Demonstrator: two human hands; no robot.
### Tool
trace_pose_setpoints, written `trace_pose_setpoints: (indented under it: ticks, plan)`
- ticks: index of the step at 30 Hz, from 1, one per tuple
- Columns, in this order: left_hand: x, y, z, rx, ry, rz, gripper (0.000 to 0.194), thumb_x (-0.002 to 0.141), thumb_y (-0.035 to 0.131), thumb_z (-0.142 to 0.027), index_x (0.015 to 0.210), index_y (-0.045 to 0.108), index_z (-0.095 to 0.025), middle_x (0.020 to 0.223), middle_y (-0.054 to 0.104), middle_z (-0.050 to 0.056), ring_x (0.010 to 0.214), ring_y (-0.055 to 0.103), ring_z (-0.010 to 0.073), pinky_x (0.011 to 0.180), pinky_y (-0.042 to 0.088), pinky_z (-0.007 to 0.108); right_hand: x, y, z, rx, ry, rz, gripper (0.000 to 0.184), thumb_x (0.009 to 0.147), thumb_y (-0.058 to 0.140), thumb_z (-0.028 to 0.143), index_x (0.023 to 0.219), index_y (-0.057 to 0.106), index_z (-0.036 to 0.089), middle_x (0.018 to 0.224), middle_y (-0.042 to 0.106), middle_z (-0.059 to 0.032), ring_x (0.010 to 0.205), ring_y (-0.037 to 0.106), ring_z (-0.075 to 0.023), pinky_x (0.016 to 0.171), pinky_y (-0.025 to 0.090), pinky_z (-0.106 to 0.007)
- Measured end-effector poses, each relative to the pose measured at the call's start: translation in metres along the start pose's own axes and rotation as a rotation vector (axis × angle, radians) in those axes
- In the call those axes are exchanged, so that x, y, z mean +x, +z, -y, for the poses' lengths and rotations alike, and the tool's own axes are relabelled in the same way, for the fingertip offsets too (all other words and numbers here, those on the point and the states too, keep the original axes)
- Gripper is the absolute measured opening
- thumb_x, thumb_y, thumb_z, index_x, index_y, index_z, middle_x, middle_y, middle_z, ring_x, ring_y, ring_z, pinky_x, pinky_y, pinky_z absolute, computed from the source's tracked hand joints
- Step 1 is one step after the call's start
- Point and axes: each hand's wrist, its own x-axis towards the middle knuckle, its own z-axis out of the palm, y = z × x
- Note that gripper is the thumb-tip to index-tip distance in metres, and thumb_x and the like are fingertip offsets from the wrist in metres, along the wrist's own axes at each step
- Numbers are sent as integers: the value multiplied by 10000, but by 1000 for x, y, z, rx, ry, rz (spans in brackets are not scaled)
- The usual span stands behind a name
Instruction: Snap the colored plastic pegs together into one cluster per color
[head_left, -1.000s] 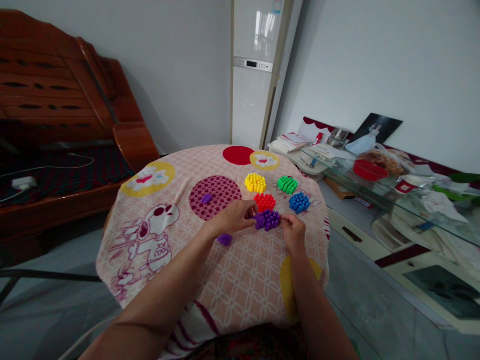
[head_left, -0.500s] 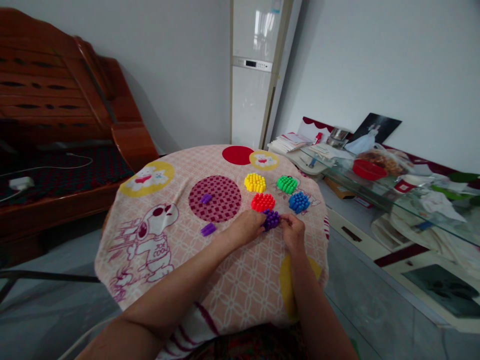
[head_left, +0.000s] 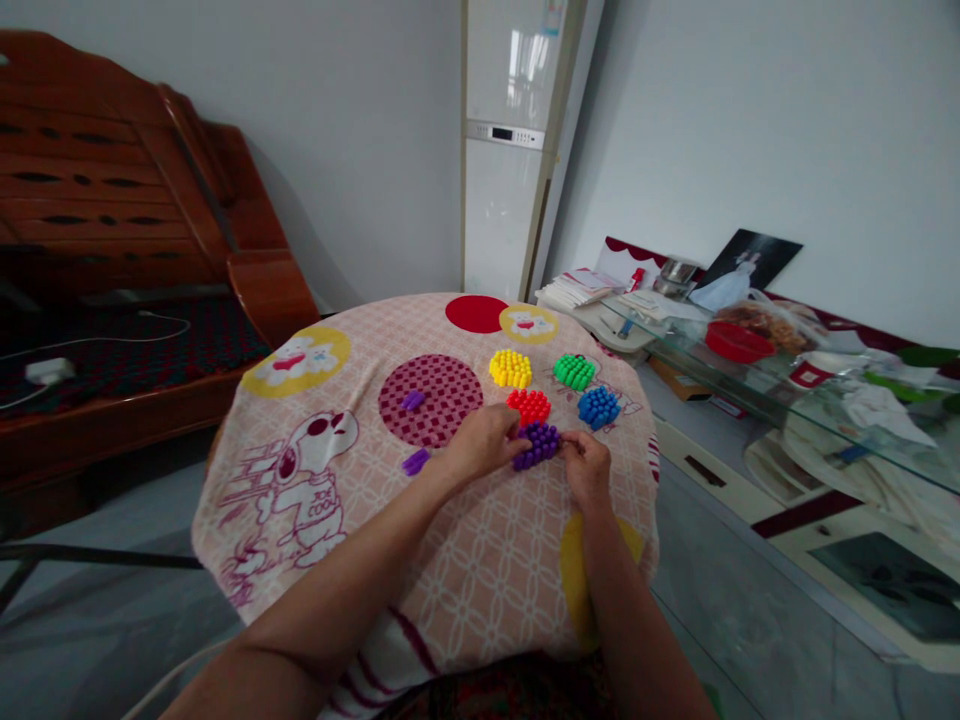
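Observation:
A cluster of small purple pegs (head_left: 536,447) stands upright and packed together on the cloth. My left hand (head_left: 487,440) is at its left side, thumb and fingers bent and apart, the thumb close to the pegs. At the cluster's right edge my right hand (head_left: 586,465) has its fingertips pinched together; what they hold, if anything, is too small to make out. Just behind sits a cluster of red pegs (head_left: 529,406), close to my left fingers. Two small purple groups lie apart to the left, one purple bunch (head_left: 414,461) and another purple bunch (head_left: 412,401).
Yellow pegs (head_left: 510,369), green pegs (head_left: 574,372) and blue pegs (head_left: 598,407) stand in separate clusters farther back. A patterned cloth (head_left: 450,560) covers the round table. To the right is a cluttered glass-topped cabinet (head_left: 810,415); a wooden bench (head_left: 97,190) stands left.
My left hand has shifted slightly left and up, its fingers loosening from the purple cluster, so more of the pegs show. My right hand stays at the right edge.

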Motion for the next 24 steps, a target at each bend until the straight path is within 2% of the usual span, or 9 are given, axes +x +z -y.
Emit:
trace_pose_setpoints:
  ticks: [3, 5, 6, 8, 11, 14, 19, 24]
  plan:
    - [1, -19, 38, 84, -234, -176, 175, 892, 555, -282, 879, 666, -147, 877, 693, 85, 804, 627, 187, 732, 452, 272, 1, 1, -6, 5, 6, -1, 217, 719, 541, 277, 796, 724, 190, 735, 723, -49, 675, 650, -208, 657, 517, -311]
    - [-1, -25, 69, 160, -382, -241, 240, 906, 522, -273, 1028, 675, -135, 1031, 704, 122, 922, 639, 223, 805, 464, 295, 2, 1, -10, 7, 8, -3, 211, 714, 546, 281, 793, 721, 192, 733, 721, -48, 678, 651, -208, 661, 516, -312]
    - [-4, -27, 84, 191, -438, -238, 277, 898, 531, -260, 1099, 666, -125, 1120, 690, 141, 1004, 630, 242, 864, 460, 307, 2, 2, -11, 9, 11, 1, 210, 712, 547, 282, 791, 719, 192, 729, 720, -46, 678, 651, -208, 662, 515, -312]
    - [-10, -25, 110, 218, -491, -151, 319, 886, 550, -245, 1148, 664, -104, 1173, 678, 165, 1084, 612, 265, 935, 448, 326, 2, 2, -13, 14, 18, 15, 212, 713, 544, 282, 791, 718, 190, 722, 719, -45, 678, 651, -207, 657, 515, -309]
    - [-14, -19, 129, 234, -516, -55, 314, 869, 549, -205, 1140, 690, -134, 1183, 686, 161, 1108, 616, 273, 952, 456, 360, 3, 2, -14, 26, 31, 23, 219, 721, 539, 286, 800, 719, 188, 722, 721, -48, 676, 655, -208, 646, 517, -306]
    - [-12, -16, 127, 176, -514, -87, 310, 849, 544, -187, 1115, 700, -159, 1150, 711, 139, 1062, 644, 255, 916, 477, 355, 3, 3, -15, 35, 38, 22, 219, 722, 540, 287, 803, 718, 189, 734, 727, -51, 683, 663, -212, 649, 523, -311]
    - [1, -16, 94, -97, -396, -158, 256, 839, 552, -281, 987, 712, -147, 934, 754, 84, 834, 687, 187, 755, 503, 265, 2, 2, -13, 18, 33, 14, 228, 715, 539, 279, 817, 722, 188, 752, 734, -55, 687, 667, -213, 664, 527, -316]
    - [7, -9, 61, -219, -231, -57, 255, 843, 532, -271, 960, 732, -165, 880, 758, 33, 754, 679, 154, 708, 501, 239, 2, 1, -8, 7, 2, -1, 214, 718, 541, 286, 789, 722, 195, 733, 731, -47, 678, 665, -210, 674, 529, -319]
